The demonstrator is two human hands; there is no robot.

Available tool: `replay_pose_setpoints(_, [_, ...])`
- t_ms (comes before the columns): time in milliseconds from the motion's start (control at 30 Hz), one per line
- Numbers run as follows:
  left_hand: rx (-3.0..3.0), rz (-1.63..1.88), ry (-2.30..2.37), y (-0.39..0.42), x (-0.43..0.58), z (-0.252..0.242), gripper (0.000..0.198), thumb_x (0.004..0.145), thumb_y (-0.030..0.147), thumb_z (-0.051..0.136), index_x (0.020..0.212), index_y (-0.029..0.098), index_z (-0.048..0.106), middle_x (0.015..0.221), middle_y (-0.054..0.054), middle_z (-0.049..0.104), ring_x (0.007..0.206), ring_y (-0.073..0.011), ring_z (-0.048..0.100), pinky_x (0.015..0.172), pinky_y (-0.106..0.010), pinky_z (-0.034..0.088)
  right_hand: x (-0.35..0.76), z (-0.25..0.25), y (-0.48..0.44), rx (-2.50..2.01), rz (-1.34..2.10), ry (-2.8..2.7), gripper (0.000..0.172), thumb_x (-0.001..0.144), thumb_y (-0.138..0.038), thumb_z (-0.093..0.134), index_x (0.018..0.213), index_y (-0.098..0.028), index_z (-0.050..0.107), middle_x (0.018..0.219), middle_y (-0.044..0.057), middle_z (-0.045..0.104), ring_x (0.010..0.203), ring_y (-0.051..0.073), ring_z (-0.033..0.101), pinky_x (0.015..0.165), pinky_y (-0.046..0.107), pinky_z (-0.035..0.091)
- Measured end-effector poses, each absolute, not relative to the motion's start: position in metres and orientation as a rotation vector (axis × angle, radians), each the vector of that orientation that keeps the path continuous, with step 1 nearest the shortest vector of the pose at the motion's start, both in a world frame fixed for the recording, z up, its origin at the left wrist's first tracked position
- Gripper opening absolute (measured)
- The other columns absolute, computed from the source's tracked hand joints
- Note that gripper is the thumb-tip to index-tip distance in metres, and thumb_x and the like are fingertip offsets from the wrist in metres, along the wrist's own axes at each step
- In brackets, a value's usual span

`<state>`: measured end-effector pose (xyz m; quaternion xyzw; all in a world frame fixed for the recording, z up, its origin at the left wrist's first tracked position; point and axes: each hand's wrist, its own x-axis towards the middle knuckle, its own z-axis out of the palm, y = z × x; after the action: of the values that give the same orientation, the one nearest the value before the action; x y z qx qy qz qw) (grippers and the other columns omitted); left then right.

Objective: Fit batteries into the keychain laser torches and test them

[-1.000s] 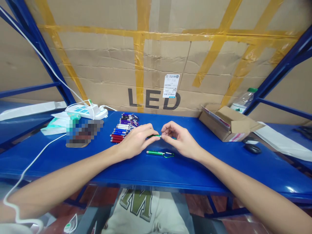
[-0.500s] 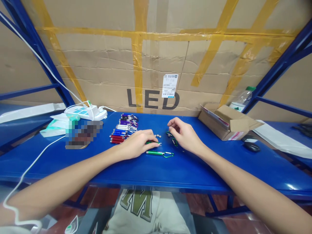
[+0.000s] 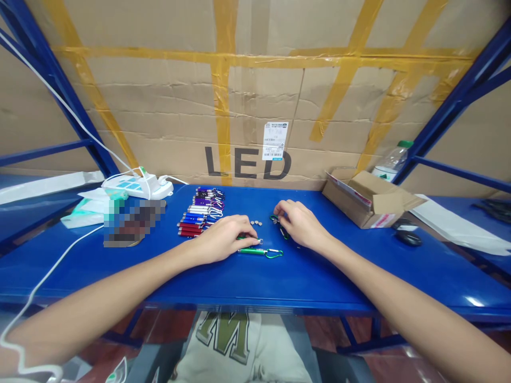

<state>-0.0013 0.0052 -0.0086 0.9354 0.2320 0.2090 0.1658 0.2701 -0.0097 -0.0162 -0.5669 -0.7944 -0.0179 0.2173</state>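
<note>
The bench [image 3: 247, 284] is coated in glossy deep blue. In the row of pens [image 3: 198, 209] at left, purple, black, silver, blue and red are arranged from far to near. Bright green is worn by the near pen [image 3: 252, 251] and its clip [image 3: 275, 255]; darker green is shown by the loop [image 3: 283, 233] farther right. The brown cardboard [image 3: 159, 106] is crossed by yellow tape [image 3: 222, 101] and printed with black letters [image 3: 246, 163]. The bottle [image 3: 393, 161] at far right is capped in green.
</note>
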Motion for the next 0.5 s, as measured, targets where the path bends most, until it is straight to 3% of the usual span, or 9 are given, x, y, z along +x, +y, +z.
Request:
replay_pose_setpoints(367, [2.658, 0.588, 0.663, 0.004, -0.001, -0.008, 0.02, 0.106, 0.036, 0.068, 0.108, 0.02, 0.081, 0.102, -0.006, 0.074, 0.099, -0.0231, 0.07, 0.092, -0.034, 0.051, 0.264, -0.011, -0.015, -1.662, -0.061, -2.223, 0.015, 0.1, -0.009, 0.056, 0.101, -0.022, 0.062, 0.107, 0.009, 0.075, 0.094, 0.026, 0.065, 0.075, 0.035, 0.042])
replay_pose_setpoints(500, [2.66, 0.589, 0.689, 0.003, -0.001, -0.006, 0.019, 0.106, 0.035, 0.068, 0.107, 0.02, 0.08, 0.103, -0.005, 0.074, 0.099, -0.0231, 0.07, 0.09, -0.034, 0.05, 0.259, 0.001, -0.022, -1.838, 0.042, -2.173, 0.004, 0.104, -0.025, 0.062, 0.101, -0.023, 0.06, 0.098, 0.009, 0.077, 0.081, 0.026, 0.069, 0.065, 0.033, 0.037])
